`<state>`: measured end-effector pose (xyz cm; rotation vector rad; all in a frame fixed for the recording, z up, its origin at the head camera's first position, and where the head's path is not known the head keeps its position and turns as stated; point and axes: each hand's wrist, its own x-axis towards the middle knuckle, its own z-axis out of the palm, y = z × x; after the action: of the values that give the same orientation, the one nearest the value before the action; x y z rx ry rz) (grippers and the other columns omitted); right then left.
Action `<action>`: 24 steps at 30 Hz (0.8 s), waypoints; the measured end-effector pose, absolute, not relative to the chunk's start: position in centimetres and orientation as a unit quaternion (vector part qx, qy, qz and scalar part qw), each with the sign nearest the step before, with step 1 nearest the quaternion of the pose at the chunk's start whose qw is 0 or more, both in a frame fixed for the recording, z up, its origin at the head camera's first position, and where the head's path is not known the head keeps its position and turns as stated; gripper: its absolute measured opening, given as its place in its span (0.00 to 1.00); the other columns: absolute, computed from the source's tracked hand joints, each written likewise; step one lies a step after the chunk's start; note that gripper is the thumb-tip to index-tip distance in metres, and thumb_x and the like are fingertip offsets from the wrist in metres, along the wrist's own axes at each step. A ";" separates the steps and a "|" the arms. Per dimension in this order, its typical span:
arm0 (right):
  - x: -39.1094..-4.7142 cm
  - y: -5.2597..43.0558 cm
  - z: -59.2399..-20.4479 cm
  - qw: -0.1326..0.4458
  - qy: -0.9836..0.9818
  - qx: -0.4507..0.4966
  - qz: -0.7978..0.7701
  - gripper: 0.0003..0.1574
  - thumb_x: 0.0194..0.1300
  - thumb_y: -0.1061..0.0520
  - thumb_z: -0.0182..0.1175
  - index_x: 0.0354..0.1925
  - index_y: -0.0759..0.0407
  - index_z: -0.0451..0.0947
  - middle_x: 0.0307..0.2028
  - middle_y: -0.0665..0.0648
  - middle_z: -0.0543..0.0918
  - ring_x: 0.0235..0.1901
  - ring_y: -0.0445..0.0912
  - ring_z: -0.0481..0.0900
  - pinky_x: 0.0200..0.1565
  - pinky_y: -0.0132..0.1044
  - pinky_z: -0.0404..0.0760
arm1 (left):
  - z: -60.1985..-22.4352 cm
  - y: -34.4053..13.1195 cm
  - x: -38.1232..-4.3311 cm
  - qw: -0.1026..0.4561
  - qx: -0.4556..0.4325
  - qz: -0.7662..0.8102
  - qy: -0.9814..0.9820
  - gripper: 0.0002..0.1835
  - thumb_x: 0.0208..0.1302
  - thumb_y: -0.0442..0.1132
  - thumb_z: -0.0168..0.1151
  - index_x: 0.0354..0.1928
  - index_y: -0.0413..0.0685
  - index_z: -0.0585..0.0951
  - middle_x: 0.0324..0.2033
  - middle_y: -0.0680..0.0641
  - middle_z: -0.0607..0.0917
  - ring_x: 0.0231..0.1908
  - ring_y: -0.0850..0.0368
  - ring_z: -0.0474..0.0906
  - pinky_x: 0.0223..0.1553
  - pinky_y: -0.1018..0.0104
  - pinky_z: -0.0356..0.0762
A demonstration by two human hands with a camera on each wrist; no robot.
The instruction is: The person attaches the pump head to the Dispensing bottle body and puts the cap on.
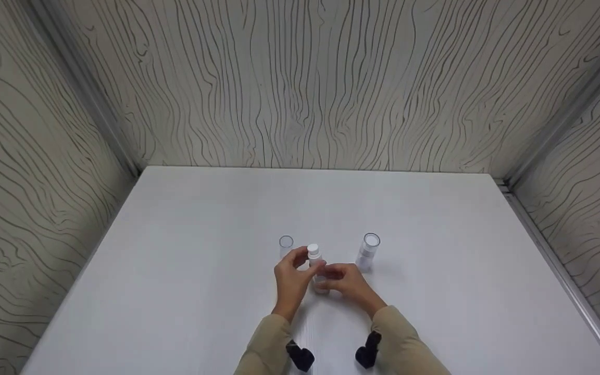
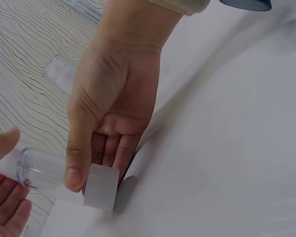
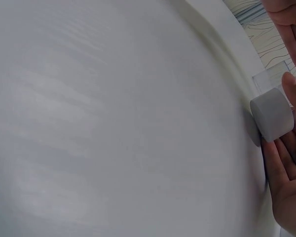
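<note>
Both hands are on one small clear cylindrical bottle point(image 2: 45, 169) with a white top and a whitish bottom end. My left hand point(image 1: 294, 273) holds its upper part between thumb and fingers, just under the white top point(image 1: 313, 249). Lower down, my right hand point(image 1: 349, 281) grips the body near the bottom end point(image 2: 101, 188). In the left wrist view the right hand's thumb lies along the side, with the fingers behind. The right wrist view catches the whitish bottom end point(image 3: 272, 114) beside the right fingers. The bottle stands slightly tilted between the hands.
Just behind the left hand stands an open clear tube point(image 1: 286, 242), its lower part hidden. To the right of the hands is another clear cylinder point(image 1: 367, 252) with white inside. The white table point(image 1: 175, 250) meets wood-grain patterned walls point(image 1: 300, 83) at its back and sides.
</note>
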<state>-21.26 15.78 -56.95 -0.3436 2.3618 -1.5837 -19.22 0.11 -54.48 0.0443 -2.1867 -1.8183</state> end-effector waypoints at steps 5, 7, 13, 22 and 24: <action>-21.4 15.8 -57.1 0.136 0.822 -0.122 -0.539 0.29 0.55 0.54 0.70 0.52 0.69 0.79 0.49 0.67 0.85 0.52 0.58 0.83 0.55 0.39 0.84 | -54.5 0.0 -19.4 0.142 0.012 -0.647 -0.749 0.20 0.50 0.38 0.74 0.45 0.37 0.82 0.43 0.40 0.87 0.47 0.48 0.85 0.52 0.64 0.85; -21.5 15.8 -57.1 0.135 0.823 -0.125 -0.537 0.29 0.55 0.54 0.70 0.52 0.69 0.79 0.49 0.68 0.85 0.52 0.58 0.83 0.54 0.36 0.84 | -54.5 -0.1 -19.4 0.144 0.005 -0.648 -0.748 0.20 0.50 0.37 0.74 0.45 0.36 0.82 0.43 0.39 0.87 0.46 0.47 0.85 0.51 0.63 0.85; -21.5 15.8 -56.9 0.135 0.821 -0.130 -0.539 0.27 0.56 0.56 0.69 0.52 0.69 0.79 0.49 0.68 0.85 0.52 0.59 0.83 0.55 0.39 0.84 | -54.5 -0.1 -19.5 0.143 0.001 -0.646 -0.750 0.19 0.51 0.36 0.73 0.45 0.36 0.82 0.43 0.38 0.87 0.46 0.46 0.85 0.51 0.63 0.85; -21.4 15.8 -56.7 0.145 0.820 -0.133 -0.537 0.28 0.57 0.55 0.68 0.53 0.68 0.78 0.52 0.68 0.83 0.55 0.60 0.81 0.59 0.49 0.81 | -54.5 0.0 -19.5 0.143 -0.015 -0.623 -0.769 0.18 0.54 0.34 0.71 0.47 0.35 0.81 0.44 0.38 0.87 0.47 0.46 0.86 0.52 0.63 0.85; -21.4 15.8 -56.8 0.147 0.820 -0.136 -0.536 0.28 0.58 0.55 0.68 0.53 0.68 0.78 0.52 0.68 0.83 0.55 0.60 0.81 0.60 0.49 0.80 | -54.5 0.1 -19.5 0.139 -0.017 -0.623 -0.769 0.18 0.54 0.34 0.70 0.47 0.35 0.81 0.44 0.38 0.87 0.48 0.46 0.86 0.53 0.63 0.84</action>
<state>-21.41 15.79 -56.76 -0.3903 2.3604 -1.5421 -19.51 0.08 -54.51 -0.0498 -2.2244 -1.8023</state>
